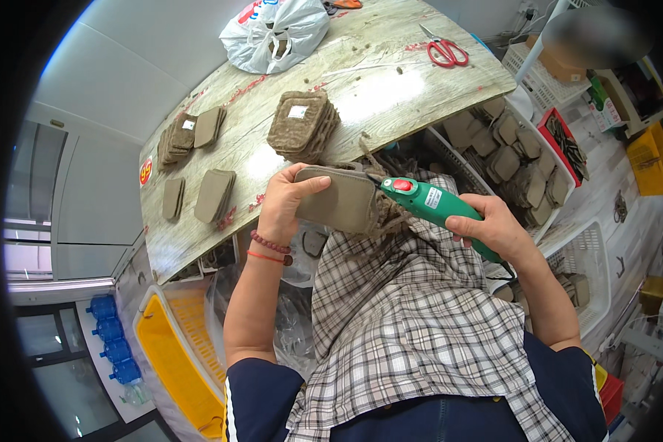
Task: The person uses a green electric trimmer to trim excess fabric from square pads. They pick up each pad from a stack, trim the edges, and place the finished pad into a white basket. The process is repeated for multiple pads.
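Observation:
My left hand (283,202) grips a khaki pad (337,199) with rounded corners, thumb on its flat face. Wrapped in my right hand (486,225) is a green handheld electric trimmer (435,205) with a red switch. The trimmer's dark tip is at the pad's right edge; whether it touches cannot be made out. Brown fuzzy strips (390,219) hang by that edge. Beyond my left hand, a stack of brown plush pads (302,125) stands on the table (376,96). Smaller khaki pad stacks (214,196) lie farther left.
Red-handled scissors (448,53) and a white plastic bag (275,33) lie on the table's far side. At right, a white bin (560,188) holds many khaki pads, beside a red box (562,146). A yellow basket (173,361) is low on the left.

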Tool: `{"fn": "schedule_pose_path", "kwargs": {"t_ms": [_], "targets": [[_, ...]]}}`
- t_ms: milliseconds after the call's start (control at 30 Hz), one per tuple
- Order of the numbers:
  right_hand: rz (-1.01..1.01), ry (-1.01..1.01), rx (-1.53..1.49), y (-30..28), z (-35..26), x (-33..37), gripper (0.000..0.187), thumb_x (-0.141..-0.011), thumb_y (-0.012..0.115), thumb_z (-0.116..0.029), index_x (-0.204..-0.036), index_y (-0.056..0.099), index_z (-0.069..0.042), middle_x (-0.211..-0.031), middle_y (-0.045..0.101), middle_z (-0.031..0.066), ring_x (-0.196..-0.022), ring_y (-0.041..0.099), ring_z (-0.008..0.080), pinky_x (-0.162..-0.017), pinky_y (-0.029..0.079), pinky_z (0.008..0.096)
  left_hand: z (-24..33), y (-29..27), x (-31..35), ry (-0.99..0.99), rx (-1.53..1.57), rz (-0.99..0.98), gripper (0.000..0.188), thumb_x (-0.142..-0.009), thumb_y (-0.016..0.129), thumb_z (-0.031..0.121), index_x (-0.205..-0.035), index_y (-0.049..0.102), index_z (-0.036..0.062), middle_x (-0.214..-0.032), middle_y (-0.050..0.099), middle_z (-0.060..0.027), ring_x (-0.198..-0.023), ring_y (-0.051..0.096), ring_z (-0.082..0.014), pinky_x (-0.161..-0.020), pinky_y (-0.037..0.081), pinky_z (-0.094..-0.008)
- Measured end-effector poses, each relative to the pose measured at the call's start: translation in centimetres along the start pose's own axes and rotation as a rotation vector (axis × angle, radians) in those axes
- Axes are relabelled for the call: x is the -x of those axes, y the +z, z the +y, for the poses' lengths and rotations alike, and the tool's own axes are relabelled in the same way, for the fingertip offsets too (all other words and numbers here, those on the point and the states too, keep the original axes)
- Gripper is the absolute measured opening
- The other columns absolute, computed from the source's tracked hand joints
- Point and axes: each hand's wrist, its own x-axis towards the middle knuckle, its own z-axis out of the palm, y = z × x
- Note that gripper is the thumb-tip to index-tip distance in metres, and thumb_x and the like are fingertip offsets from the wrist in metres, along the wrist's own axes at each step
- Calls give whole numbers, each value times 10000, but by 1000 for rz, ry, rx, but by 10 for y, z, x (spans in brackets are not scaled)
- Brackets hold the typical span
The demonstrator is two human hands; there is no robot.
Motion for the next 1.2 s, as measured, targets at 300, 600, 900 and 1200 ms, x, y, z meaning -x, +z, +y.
{"fn": "schedule_pose_path", "kwargs": {"t_ms": [300, 600, 900, 1200], "targets": [[-13, -5, 59, 14, 0, -6, 352, -815, 740, -319, -963, 673, -7, -696, 602, 5, -593, 537, 57, -534, 450, 223, 12, 12, 9, -17, -265, -43, 163, -756, 724, -13, -904, 655, -1, -837, 697, -78, -699, 662, -133, -663, 534, -260], [-70, -20, 37, 28, -7, -16, 345, -819, 736, -317, -942, 666, -2, -713, 593, 8, -611, 535, 58, -541, 444, 221, 19, 17, 15, -153, -404, -186, 187, -725, 757, 12, -889, 668, -7, -807, 687, -55, -677, 633, -107, -650, 507, -241], [-174, 12, -49, 48, -9, -40, 327, -828, 727, -304, -948, 664, -6, -741, 617, 17, -654, 564, 68, -556, 457, 222, 11, -5, 16, -130, -365, -365, 465, -713, 732, -20, -1156, 589, -5, -991, 666, -66, -859, 630, -128, -795, 507, -273], [-47, -43, -97, 34, -7, -31, 324, -848, 700, -313, -910, 636, -2, -722, 597, 22, -632, 552, 79, -563, 452, 236, 12, -196, 9, 429, 146, 602, 276, -909, 578, 10, -1174, 503, 10, -1073, 632, -115, -909, 640, -207, -790, 559, -333]]}}
